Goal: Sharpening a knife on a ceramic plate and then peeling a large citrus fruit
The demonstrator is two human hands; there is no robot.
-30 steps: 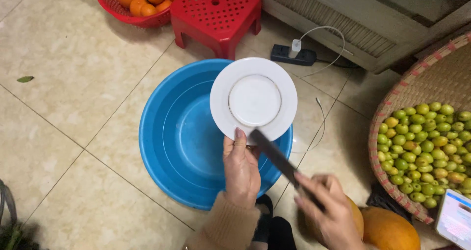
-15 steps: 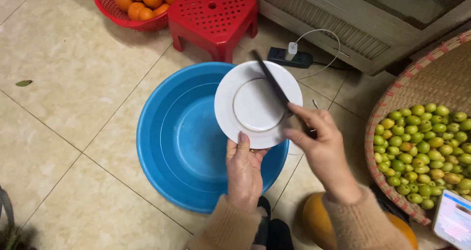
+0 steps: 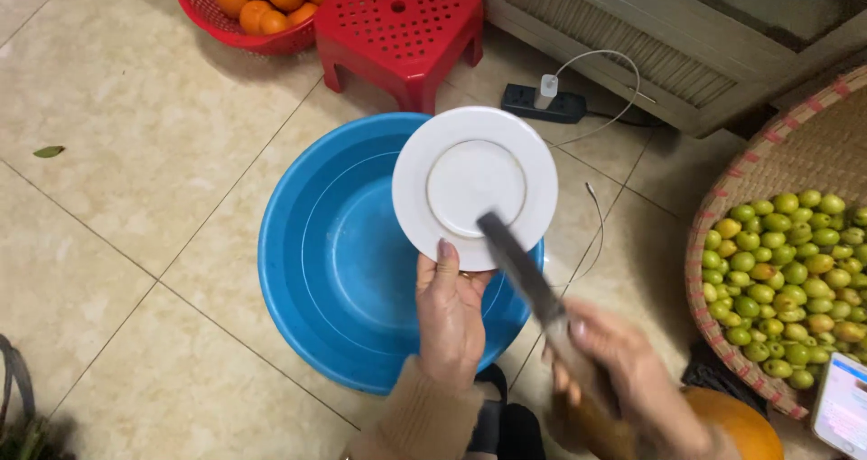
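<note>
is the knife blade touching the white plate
Cannot tell. In the head view the knife blade overlaps the upturned white plate, but motion blur hides any contact or gap.

We see even, soft indoor light, fairly bright, no hard shadows. Mild sheen on the floor tiles (image 3: 135, 108) upper left and inside the blue basin (image 3: 334, 261). White plate (image 3: 475, 187) near clipping but sharp. Right hand (image 3: 623, 379) and knife (image 3: 524, 266) motion-blurred at lower right. Left hand (image 3: 449, 311) sharp. Slight wide-angle stretch at the edges.
</note>
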